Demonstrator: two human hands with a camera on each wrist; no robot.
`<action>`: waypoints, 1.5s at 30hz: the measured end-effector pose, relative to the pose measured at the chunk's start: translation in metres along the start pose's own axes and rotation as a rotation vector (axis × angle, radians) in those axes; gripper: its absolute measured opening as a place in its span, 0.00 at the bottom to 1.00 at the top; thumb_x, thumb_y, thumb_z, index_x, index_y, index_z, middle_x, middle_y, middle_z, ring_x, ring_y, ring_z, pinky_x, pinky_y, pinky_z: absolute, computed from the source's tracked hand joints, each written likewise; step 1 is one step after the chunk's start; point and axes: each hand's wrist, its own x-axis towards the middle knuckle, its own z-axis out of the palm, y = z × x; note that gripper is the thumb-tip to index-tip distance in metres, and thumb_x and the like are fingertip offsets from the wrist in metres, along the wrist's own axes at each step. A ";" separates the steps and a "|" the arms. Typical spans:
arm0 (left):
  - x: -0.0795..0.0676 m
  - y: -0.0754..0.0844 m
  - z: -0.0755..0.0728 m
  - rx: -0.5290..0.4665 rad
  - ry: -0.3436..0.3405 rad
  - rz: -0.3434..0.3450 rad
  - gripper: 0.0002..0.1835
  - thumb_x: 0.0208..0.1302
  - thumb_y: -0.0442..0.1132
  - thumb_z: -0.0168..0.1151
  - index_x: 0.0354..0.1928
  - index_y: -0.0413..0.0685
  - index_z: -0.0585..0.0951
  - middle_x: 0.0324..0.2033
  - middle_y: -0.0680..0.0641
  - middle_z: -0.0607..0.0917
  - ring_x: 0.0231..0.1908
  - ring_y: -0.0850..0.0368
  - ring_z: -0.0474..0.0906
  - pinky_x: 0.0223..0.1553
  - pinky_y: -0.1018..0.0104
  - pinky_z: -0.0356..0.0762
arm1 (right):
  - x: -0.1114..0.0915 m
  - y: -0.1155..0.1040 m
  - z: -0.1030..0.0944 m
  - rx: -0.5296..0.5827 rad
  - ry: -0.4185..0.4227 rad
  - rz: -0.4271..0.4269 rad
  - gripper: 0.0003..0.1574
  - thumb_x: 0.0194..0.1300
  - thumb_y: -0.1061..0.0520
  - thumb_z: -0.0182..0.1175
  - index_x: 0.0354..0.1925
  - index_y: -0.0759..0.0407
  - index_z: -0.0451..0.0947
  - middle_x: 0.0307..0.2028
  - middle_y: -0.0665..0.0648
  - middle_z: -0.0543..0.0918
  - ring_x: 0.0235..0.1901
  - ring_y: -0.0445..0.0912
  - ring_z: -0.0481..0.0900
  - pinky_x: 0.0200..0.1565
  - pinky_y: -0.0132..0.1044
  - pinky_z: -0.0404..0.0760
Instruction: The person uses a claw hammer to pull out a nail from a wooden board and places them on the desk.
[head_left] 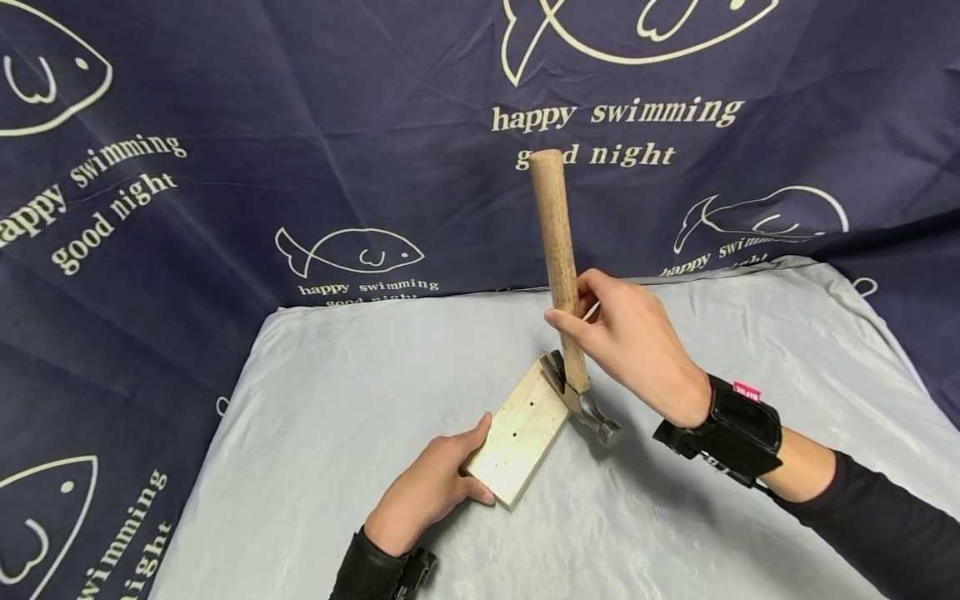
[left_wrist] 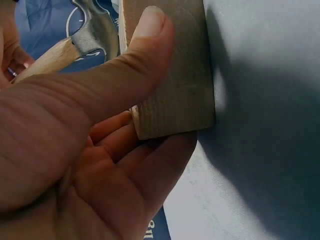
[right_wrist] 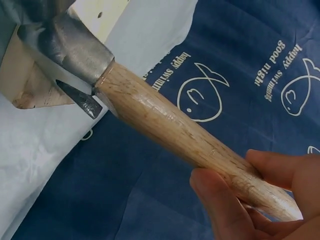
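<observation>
A claw hammer (head_left: 556, 242) stands almost upright, its wooden handle pointing up and its steel head low. My right hand (head_left: 633, 342) pinches the handle partway along between thumb and fingers. The claw side of the head lies over the far end of a pale wooden block (head_left: 517, 433), while the striking face points right, past the block's edge. Small dark holes or marks show on the block's top. Around the block's near left end my left hand (head_left: 431, 483) grips with thumb and fingers. In the right wrist view the claw (right_wrist: 82, 100) is at the block's end.
A pale, slightly wrinkled cloth (head_left: 337, 417) covers the table under the block. Behind and to the left hangs a dark blue curtain (head_left: 412, 150) printed with fish and lettering. Black straps with small devices (head_left: 735, 429) sit on both wrists.
</observation>
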 end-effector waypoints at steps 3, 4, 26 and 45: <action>0.000 0.001 0.000 0.007 -0.003 0.003 0.55 0.54 0.37 0.83 0.80 0.33 0.62 0.69 0.32 0.77 0.64 0.44 0.78 0.59 0.52 0.78 | -0.001 -0.001 0.001 0.001 0.014 -0.005 0.13 0.73 0.46 0.71 0.44 0.52 0.82 0.33 0.46 0.86 0.30 0.41 0.81 0.32 0.43 0.77; 0.000 0.001 0.000 0.005 -0.005 0.001 0.55 0.54 0.37 0.83 0.80 0.32 0.62 0.69 0.32 0.77 0.64 0.43 0.78 0.59 0.51 0.78 | -0.002 0.000 0.001 0.003 0.021 -0.006 0.13 0.73 0.46 0.71 0.44 0.52 0.82 0.33 0.46 0.85 0.30 0.41 0.81 0.32 0.43 0.77; -0.006 0.009 0.004 0.134 0.024 0.081 0.55 0.54 0.40 0.79 0.81 0.33 0.61 0.72 0.31 0.72 0.69 0.39 0.74 0.64 0.47 0.76 | -0.004 0.001 0.012 0.019 0.092 -0.021 0.13 0.70 0.46 0.73 0.45 0.51 0.84 0.33 0.44 0.85 0.29 0.40 0.82 0.33 0.43 0.77; 0.004 0.023 0.004 0.279 -0.024 0.014 0.58 0.48 0.37 0.85 0.81 0.37 0.63 0.64 0.24 0.78 0.64 0.33 0.78 0.59 0.48 0.80 | -0.005 0.000 0.012 0.040 0.121 -0.036 0.13 0.71 0.48 0.73 0.47 0.53 0.87 0.33 0.46 0.85 0.28 0.41 0.82 0.33 0.43 0.77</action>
